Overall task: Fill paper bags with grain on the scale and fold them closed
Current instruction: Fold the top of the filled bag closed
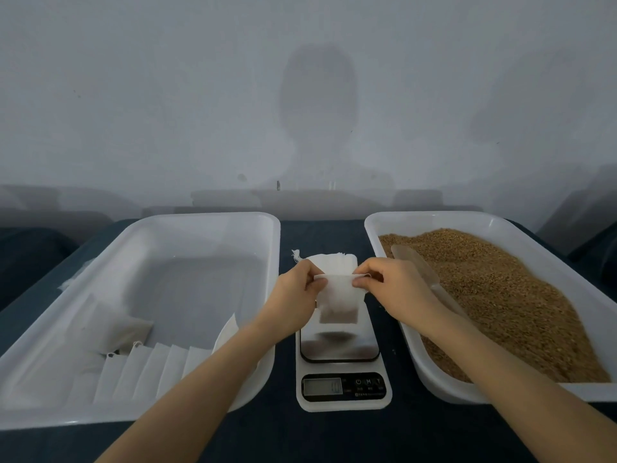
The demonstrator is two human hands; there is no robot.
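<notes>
Pinching the upper corners of a small white bag (337,302) between thumb and fingertips: left hand (302,289) at the left corner, right hand (394,289) at the right, with the mouth drawn flat between them. Hangs below both grips, a brownish fill showing through the lower part. Suspended just above the steel platform of the scale (340,349), faintly mirrored in it. Backed by a stack of empty bags (334,260). Flanked on the left by a white tray (207,218) holding rows of bags (150,365), on the right by a second tray (434,215) heaped with grain (500,295) and a translucent scoop (414,262). Set on dark blue cloth (334,436) before a pale grey wall (167,95) bearing a person's shadow. Marked beside the display with a power symbol, M and T; digits illegible.
</notes>
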